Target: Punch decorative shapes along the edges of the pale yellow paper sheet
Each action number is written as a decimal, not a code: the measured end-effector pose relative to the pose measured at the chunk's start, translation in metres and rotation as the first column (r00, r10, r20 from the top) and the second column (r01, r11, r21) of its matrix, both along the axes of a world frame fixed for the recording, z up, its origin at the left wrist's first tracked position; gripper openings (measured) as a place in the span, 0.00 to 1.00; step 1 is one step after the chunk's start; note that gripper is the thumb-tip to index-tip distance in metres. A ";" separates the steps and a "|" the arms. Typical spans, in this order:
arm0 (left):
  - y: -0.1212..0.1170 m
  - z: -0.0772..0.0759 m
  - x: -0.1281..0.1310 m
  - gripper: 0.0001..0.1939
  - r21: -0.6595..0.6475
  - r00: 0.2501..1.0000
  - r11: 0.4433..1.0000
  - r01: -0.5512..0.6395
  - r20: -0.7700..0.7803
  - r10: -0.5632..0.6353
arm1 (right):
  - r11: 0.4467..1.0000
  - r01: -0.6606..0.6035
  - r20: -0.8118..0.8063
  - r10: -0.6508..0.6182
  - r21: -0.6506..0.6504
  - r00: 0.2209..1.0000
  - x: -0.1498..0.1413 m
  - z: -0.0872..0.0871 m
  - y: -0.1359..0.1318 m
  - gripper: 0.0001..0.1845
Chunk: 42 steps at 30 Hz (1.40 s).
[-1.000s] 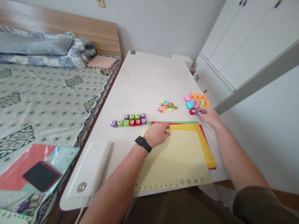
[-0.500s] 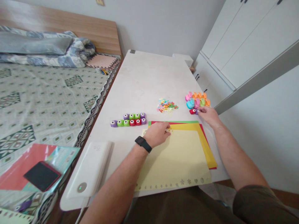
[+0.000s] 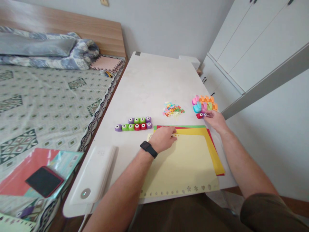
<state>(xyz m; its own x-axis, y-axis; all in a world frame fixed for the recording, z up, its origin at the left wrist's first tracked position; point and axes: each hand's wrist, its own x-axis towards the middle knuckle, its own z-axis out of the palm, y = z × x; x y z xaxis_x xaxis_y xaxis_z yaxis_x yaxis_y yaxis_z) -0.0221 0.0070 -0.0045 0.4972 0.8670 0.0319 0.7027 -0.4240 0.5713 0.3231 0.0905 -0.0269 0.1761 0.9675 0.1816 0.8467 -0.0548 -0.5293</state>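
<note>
My left hand [image 3: 163, 139], with a black watch on the wrist, lies at the top edge of a pale yellow sheet of paper [image 3: 183, 164]. Its thumb and fingers are curled together on that edge. Shaped holes run along the sheet's bottom edge, and a few show at the top. Over at the right, my right hand [image 3: 215, 120] has its fingertips closed around a small purple paper punch [image 3: 205, 115], partly hidden by them. Touching or close beside it stands a red paper punch [image 3: 199, 115]. Behind are larger punches [image 3: 204, 104] in pink, blue, orange and green.
Small purple, green and red punches [image 3: 137, 127] stand in two rows left of the paper. Colourful paper cut-outs [image 3: 172, 110] lie piled mid-table. Yellow, red and green sheets [image 3: 214, 154] lie beneath the pale one. A white power bank [image 3: 96, 174] with a cable lies front left.
The view has shifted very slightly. Both hands stay in place, the left on the paper and the right at the purple punch.
</note>
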 end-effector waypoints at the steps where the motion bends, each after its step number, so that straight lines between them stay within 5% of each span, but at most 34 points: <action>1: 0.000 0.000 0.000 0.12 -0.001 1.000 1.000 0.002 0.000 -0.002 | 1.000 -0.003 0.020 0.003 0.001 1.000 -0.002 0.001 -0.001 0.24; 8: 0.000 -0.001 0.000 0.12 0.012 1.000 1.000 -0.001 -0.001 0.001 | 0.974 -0.192 0.196 0.166 0.124 0.966 -0.017 0.003 0.000 0.16; 17: -0.001 0.000 0.001 0.12 0.020 1.000 1.000 0.004 -0.013 -0.004 | 0.985 -0.128 0.219 0.100 0.118 0.971 -0.022 0.000 0.004 0.13; 31: -0.001 0.000 0.001 0.12 0.018 1.000 1.000 -0.007 -0.015 0.007 | 0.999 0.032 0.169 -0.035 0.024 0.985 -0.014 -0.001 0.002 0.23; 38: -0.001 -0.001 0.000 0.11 0.037 1.000 0.999 -0.004 0.005 0.004 | 0.998 0.043 0.144 -0.048 0.038 0.988 -0.018 0.003 0.001 0.21; 42: -0.002 0.002 0.000 0.12 0.026 1.000 1.000 -0.010 0.006 0.010 | 0.985 0.011 0.195 -0.046 0.173 0.980 -0.026 0.016 -0.005 0.20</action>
<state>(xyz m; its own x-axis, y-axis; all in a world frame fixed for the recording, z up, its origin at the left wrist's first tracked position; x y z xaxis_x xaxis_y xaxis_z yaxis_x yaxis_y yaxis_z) -0.0219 0.0051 -0.0029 0.4885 0.8707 0.0571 0.7036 -0.4317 0.5644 0.2971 0.0859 -0.0111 0.1470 0.9144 0.3773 0.9349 -0.0039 -0.3550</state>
